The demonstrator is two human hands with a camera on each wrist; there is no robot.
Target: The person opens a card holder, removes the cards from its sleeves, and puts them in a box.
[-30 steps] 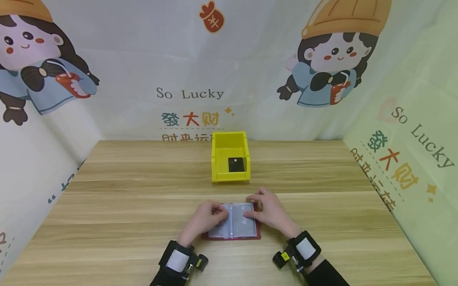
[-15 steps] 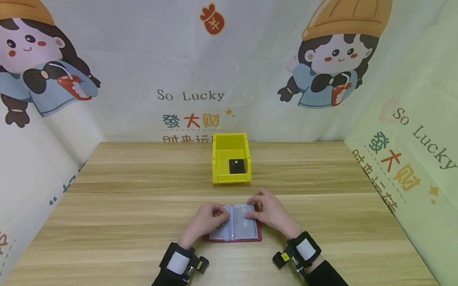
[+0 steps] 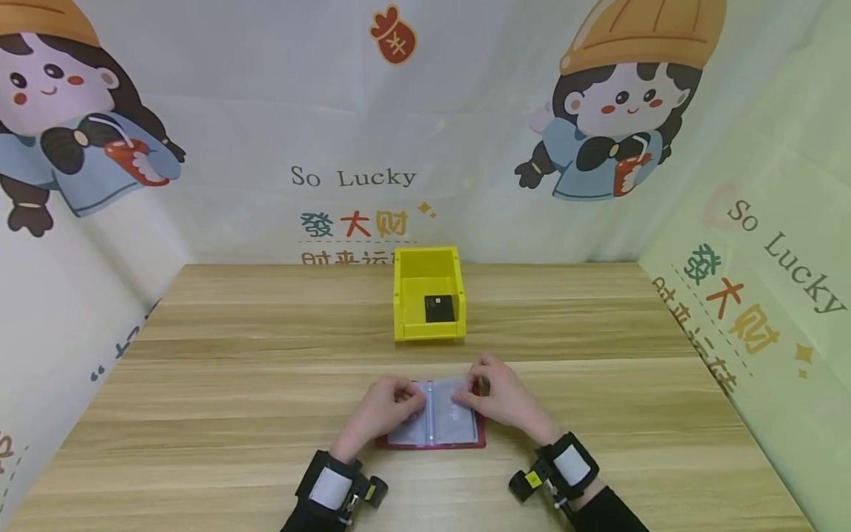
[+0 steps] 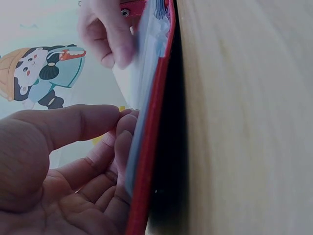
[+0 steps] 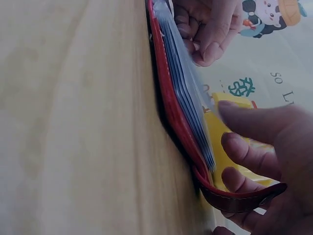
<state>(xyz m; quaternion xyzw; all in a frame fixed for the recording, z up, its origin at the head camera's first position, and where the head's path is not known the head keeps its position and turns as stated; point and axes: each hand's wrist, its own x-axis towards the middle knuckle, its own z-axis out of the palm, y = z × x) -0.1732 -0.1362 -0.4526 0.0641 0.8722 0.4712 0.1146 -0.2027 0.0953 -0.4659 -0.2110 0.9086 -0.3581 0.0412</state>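
A red card holder [image 3: 435, 445] with clear sleeves [image 3: 459, 425] lies spread out on the table. Over its left page is the left hand [image 3: 385, 406], its fingers curled and the thumb tip meeting the index finger; nothing shows between them in the left wrist view, where the finger backs touch the sleeves. At the upper right of the holder, the right hand [image 3: 501, 395] touches the top sleeve with its straight thumb [image 5: 259, 120]. In the right wrist view its other fingers stand apart from the thumb, beside the holder's strap [image 5: 239, 200].
Behind the holder stands a yellow bin [image 3: 429, 332] with a black card [image 3: 439, 309] inside. The wooden table [image 3: 233, 384] ends at a printed backdrop [image 3: 465, 133]. Both wrists wear black camera bands [image 3: 569, 465].
The right hand's index finger has drawn in closer to its thumb, and the hand has shifted slightly to the right. The left hand keeps its place on the left page.
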